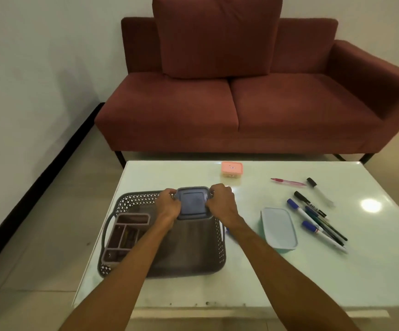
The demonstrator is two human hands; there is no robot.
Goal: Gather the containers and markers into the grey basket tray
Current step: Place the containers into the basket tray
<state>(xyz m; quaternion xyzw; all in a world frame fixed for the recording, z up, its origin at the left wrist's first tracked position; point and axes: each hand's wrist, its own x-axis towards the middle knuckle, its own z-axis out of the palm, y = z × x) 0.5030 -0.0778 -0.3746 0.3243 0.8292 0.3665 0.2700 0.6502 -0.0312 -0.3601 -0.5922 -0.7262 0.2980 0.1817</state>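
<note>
Left hand (168, 204) and right hand (221, 203) are gripping the blue container (192, 203) from opposite sides, fingers (217, 188) curled over its lid edges, holding it at the far end of the grey basket (219, 247); contact with the basket floor cannot be told. A divided organizer (122, 235) is sitting in the basket's left half. On the counter (241, 283), outside the basket, a pale container (279, 228) is lying just right of it, markers (309, 226) are lying further right in a loose cluster, and a red pen (288, 181) and a pink container (232, 169) are sitting nearer the far edge.
</note>
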